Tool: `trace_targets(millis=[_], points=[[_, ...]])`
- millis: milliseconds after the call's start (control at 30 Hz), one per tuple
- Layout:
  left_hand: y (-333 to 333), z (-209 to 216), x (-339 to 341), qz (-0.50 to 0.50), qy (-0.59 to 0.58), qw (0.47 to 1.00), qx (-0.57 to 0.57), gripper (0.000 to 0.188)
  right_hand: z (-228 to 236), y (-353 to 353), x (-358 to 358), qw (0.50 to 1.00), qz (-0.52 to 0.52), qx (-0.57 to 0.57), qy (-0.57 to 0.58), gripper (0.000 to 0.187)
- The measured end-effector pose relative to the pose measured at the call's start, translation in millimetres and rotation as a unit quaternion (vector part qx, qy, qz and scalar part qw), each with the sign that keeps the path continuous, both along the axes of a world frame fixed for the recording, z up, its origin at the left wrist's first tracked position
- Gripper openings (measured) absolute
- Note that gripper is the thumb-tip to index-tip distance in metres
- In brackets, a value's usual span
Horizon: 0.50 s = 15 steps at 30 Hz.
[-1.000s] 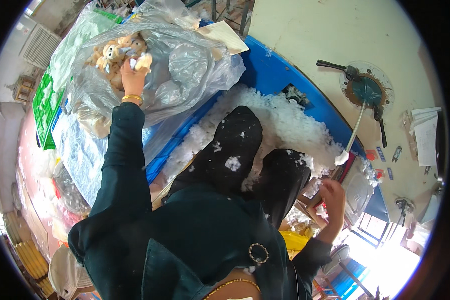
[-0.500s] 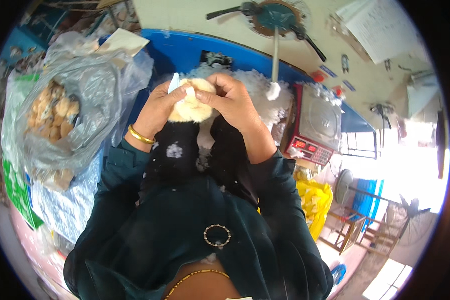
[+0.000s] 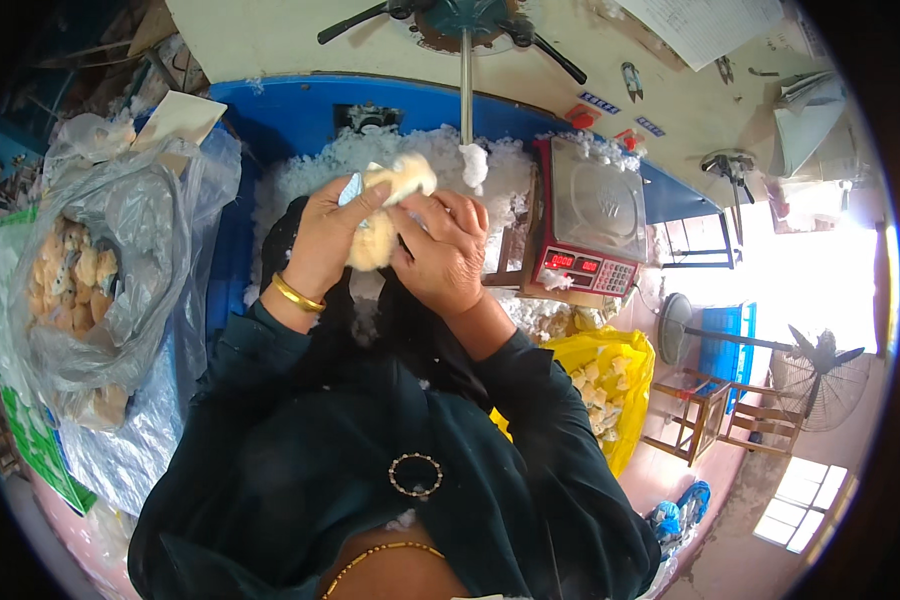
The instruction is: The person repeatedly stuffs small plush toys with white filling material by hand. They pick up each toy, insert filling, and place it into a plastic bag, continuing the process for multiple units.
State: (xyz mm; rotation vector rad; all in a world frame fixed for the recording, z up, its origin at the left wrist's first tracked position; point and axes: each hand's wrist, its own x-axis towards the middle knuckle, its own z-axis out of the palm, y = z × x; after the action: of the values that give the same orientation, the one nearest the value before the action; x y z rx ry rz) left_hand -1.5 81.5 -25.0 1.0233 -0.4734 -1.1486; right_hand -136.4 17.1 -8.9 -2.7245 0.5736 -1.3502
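A small cream plush toy [image 3: 372,242] is between my hands above my lap, with a paler piece sticking up at its top. My left hand [image 3: 322,238] grips its left side, thumb across the front, and a light-blue scrap or tag shows beside that thumb. My right hand [image 3: 448,250] is closed at the toy's right side, its fingers curled and pressed against the fur; their tips are partly hidden. Just beyond, a metal tube [image 3: 467,90] points toward me with a tuft of white stuffing [image 3: 474,168] on its end.
Loose white fibre [image 3: 315,165] fills the blue bin [image 3: 232,225] ahead. To the right stands a red scale [image 3: 582,270], with a yellow bag [image 3: 630,410] of plush pieces below it. A clear plastic bag [image 3: 160,270] of tan plush pieces lies at left. Fans [image 3: 820,375] stand far right.
My hands have turned the plush toy, so a paler end now sticks up at the top. My right hand has moved lower along its side. The whole view has swung to the right.
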Motion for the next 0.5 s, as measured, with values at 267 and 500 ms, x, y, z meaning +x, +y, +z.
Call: trace_targets(millis=[267,500], points=[[-2.3,5.1,7.8,-0.060,-0.083,0.995,-0.015,0.019,7.8,-44.0,-31.6,0.756,0.103,0.637,-0.109,0.016],[-30.9,15.7,9.6,-0.062,-0.402,0.913,-0.032,0.022,7.4,-51.0,-32.2,0.818,0.076,0.553,-0.142,0.017]])
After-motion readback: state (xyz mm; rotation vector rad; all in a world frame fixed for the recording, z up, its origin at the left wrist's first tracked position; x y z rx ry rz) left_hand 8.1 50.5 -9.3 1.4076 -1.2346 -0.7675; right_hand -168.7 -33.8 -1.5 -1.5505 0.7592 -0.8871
